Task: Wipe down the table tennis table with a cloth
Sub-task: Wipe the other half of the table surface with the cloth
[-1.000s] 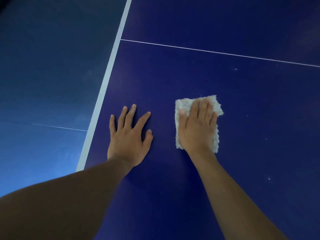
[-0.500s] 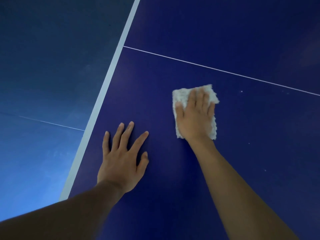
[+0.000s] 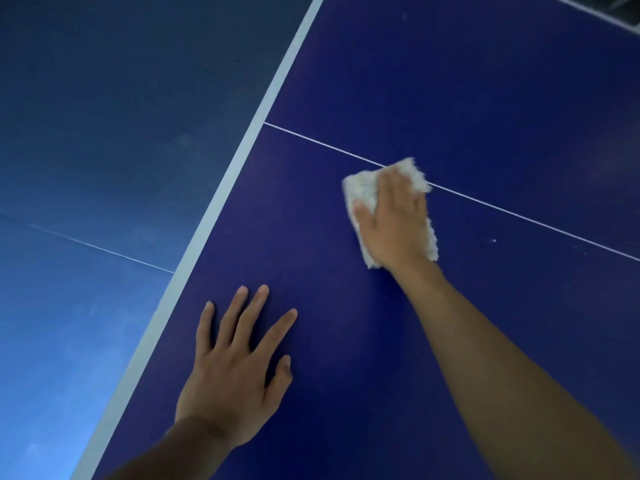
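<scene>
The dark blue table tennis table (image 3: 485, 98) fills the right of the head view. A folded white fluffy cloth (image 3: 363, 192) lies flat on it, its far end on the thin white centre line (image 3: 519, 216). My right hand (image 3: 394, 223) presses flat on top of the cloth with straight fingers, arm stretched forward. My left hand (image 3: 235, 368) rests flat on the table nearer to me, fingers spread, close to the white edge stripe (image 3: 221, 199).
Left of the white edge stripe lies a blue floor (image 3: 86, 133) with a thin pale line across it. A few small white specks (image 3: 494, 240) dot the table to the right of the cloth. A pale band (image 3: 595, 12) shows at the top right corner.
My right hand has pushed the cloth away from me, up to the centre line. My left hand stays planted on the table while the view has shifted forward.
</scene>
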